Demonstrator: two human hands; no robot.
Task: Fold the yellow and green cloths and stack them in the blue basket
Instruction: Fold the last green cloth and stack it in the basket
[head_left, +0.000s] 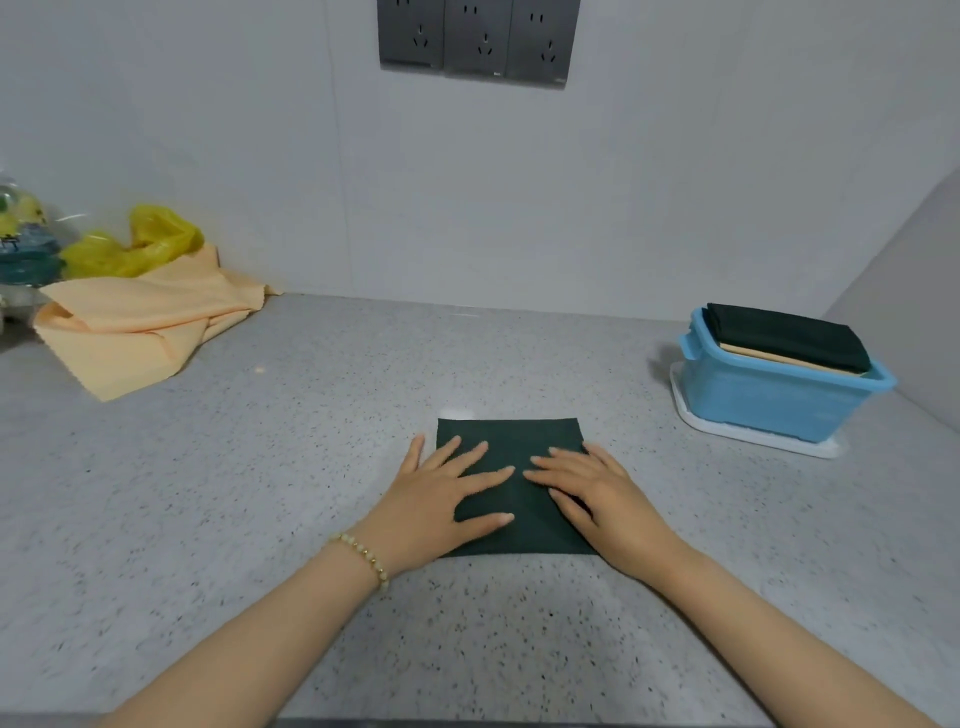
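1. Speckled grey countertop (260, 493): the work surface, meeting a pale wall (519, 182) at the rear.
2. Yellow cloth (140, 322): pale peach-yellow and unfolded. It lies in a loose, creased heap at the rear left against the wall, with one corner trailing toward the viewer. A crumpled yellow plastic bag (140, 244) sits just behind it.
3. Blue basket (769, 400): at the far right on a white tray (810, 448), its long axis running from rear left to front right. It holds a stack lying lengthwise: a folded green cloth (789, 332) on a folded yellow cloth (789, 360), of which only the edge shows.
4. Wall sockets (478, 41): three dark grey plates in a row; the small mark on their lower edge is too small to read.
5. Green cloth (511, 441): dark green, matte and flat, folded into a near-square rectangle at centre front. Its edges lie square to the counter's front, so its long axis cannot be told.
6. Left hand (431, 504): flat, palm down, fingers spread and pressing the cloth's left half, the thumb off the cloth's edge.
7. Right hand (597, 499): flat, fingers spread and pressing the right half. The fingertips of the two hands point toward each other and nearly meet.
8. Bead bracelet (363, 556): pale beads, on the left wrist.
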